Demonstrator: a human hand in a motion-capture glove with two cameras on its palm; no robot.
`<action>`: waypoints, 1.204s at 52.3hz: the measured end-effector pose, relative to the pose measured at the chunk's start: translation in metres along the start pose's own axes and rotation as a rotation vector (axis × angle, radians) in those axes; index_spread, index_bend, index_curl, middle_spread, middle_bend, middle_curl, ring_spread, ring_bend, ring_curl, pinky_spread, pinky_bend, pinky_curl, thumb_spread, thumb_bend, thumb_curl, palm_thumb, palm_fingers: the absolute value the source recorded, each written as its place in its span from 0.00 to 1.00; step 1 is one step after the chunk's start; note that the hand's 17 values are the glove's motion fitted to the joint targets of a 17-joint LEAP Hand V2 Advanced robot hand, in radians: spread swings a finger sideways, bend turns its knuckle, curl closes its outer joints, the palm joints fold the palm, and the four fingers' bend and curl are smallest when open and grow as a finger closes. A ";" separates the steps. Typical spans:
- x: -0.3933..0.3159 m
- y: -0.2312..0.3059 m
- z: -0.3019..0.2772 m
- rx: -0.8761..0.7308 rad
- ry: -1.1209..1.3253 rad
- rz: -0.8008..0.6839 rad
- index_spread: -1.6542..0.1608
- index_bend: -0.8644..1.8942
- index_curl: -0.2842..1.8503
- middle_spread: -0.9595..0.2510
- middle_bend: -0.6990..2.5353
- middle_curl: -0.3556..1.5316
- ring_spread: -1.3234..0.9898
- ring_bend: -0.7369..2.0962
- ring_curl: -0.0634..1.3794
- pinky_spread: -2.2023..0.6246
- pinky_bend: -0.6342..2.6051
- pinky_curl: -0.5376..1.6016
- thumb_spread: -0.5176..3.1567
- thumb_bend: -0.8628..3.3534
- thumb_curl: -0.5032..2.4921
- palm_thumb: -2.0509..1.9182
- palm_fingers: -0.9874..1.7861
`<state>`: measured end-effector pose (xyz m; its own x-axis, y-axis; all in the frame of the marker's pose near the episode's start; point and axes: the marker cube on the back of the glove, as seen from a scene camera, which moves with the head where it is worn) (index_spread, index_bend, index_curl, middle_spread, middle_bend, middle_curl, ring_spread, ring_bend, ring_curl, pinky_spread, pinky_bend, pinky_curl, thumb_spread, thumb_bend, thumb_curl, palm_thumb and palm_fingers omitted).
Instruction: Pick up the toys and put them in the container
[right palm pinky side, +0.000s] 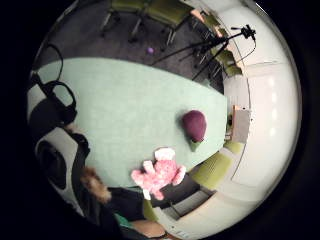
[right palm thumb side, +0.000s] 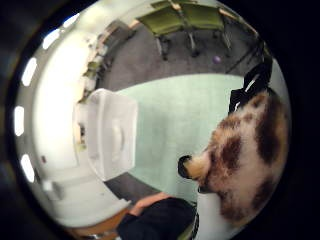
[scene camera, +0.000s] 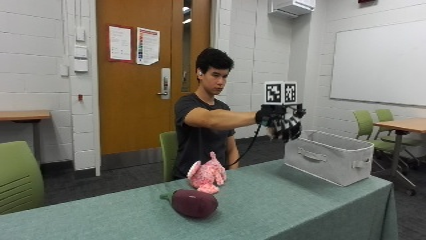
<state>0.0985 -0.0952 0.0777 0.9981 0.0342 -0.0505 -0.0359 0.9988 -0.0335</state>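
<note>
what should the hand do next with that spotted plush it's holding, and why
Probably carry it a little further sideways until it is over the container, then let go: the gloved right hand holds the spotted plush in the air near the container's edge, not yet above its opening.

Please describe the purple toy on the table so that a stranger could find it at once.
On the green-clothed table, look near the front edge. There lies the dark purple, rounded plush eggplant toy, just before the pink plush animal toy. It alone is smooth, dark and egg-shaped.

Pink plush toy (right palm pinky side: 159, 176) near green table (right palm pinky side: 130, 110) edge, purple eggplant toy (right palm pinky side: 194, 126) just beside.
</note>
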 end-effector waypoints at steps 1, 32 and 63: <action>-0.009 -0.001 -0.011 0.016 0.002 -0.014 0.71 0.45 0.43 0.47 0.43 0.45 0.39 0.60 0.35 0.61 0.46 0.44 0.33 0.24 0.37 0.67 0.79; -0.288 -0.004 -0.095 0.150 -0.026 -0.591 0.71 0.44 0.52 0.47 0.44 0.50 0.39 0.62 0.37 0.61 0.47 0.45 0.31 0.23 0.45 0.67 0.77; -0.264 0.010 -0.059 -0.106 0.125 -0.393 0.77 0.32 0.34 0.80 0.27 0.42 0.56 0.40 0.22 0.76 0.57 0.46 0.37 0.16 0.30 0.46 0.26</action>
<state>-0.1678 -0.0959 0.0321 0.9234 -0.3598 -0.1340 0.3350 0.9255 -0.1768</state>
